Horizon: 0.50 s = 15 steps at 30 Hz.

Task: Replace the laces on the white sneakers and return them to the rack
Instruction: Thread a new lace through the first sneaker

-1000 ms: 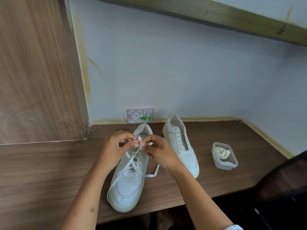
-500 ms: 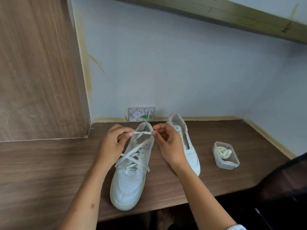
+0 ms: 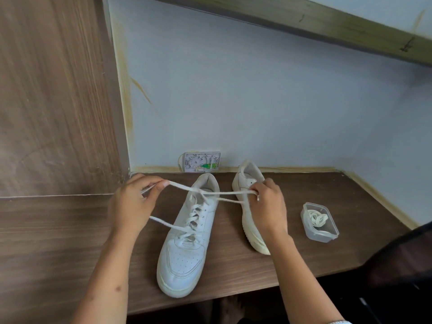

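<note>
Two white sneakers stand on the brown wooden table (image 3: 58, 230). The near sneaker (image 3: 184, 249) points toward me and carries a white lace (image 3: 224, 195) threaded up its eyelets. My left hand (image 3: 133, 202) pinches one end of that lace, drawn out to the left of the shoe's collar. My right hand (image 3: 268, 204) pinches the other end, drawn out to the right. The two ends cross above the tongue. The second sneaker (image 3: 247, 181) sits behind my right hand, partly hidden, with no lace showing.
A small clear plastic box (image 3: 320, 232) holding a coiled white lace sits at the right of the table. A white wall box (image 3: 201, 161) is fixed at the back edge. A wooden panel (image 3: 53, 90) rises at the left. Something dark (image 3: 402, 253) intrudes at lower right.
My hands have moved apart from the shoe's collar, pulling the two lace ends out sideways to left and right. The loose lace that hung beside the shoe is now drawn taut.
</note>
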Each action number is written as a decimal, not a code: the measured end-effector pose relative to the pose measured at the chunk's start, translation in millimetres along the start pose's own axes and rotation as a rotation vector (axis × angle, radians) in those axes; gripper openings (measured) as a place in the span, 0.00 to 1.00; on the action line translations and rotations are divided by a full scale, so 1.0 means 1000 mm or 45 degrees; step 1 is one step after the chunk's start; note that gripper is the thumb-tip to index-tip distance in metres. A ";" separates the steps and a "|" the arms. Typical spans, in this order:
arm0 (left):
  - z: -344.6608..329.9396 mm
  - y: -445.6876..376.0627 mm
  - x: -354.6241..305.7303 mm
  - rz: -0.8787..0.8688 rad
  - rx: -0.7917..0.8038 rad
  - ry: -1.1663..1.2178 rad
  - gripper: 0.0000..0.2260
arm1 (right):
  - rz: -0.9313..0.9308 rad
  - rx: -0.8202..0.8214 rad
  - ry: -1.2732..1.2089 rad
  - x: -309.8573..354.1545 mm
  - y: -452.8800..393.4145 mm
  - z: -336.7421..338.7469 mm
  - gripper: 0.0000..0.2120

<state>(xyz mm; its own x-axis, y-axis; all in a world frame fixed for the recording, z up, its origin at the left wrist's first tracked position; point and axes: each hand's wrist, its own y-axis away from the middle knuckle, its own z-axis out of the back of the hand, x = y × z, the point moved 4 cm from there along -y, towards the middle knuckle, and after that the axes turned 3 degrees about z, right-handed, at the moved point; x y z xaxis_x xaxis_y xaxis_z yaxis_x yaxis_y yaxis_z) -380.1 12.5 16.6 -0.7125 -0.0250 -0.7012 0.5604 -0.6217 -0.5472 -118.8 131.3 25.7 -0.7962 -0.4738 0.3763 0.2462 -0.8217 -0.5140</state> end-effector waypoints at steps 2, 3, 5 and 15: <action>0.007 -0.002 0.010 0.087 -0.051 -0.051 0.07 | -0.143 0.043 -0.055 -0.016 0.001 0.006 0.08; 0.009 -0.003 0.015 0.125 -0.057 -0.081 0.07 | -0.208 0.089 -0.082 -0.021 0.000 0.005 0.08; 0.007 -0.003 0.021 0.165 -0.021 -0.138 0.08 | -0.314 0.189 -0.073 -0.029 0.004 0.004 0.08; -0.029 0.000 0.019 -0.008 0.487 -0.139 0.09 | 0.170 0.577 0.026 0.026 0.023 -0.026 0.24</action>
<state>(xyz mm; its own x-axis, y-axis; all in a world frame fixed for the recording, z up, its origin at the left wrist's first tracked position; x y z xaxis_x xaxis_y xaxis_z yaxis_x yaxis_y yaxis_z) -381.2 34.8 -10.6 -0.7677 -0.0901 -0.6345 0.3724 -0.8685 -0.3272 -148.6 108.6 3.6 -0.7507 -0.5823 0.3120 0.5601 -0.8115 -0.1668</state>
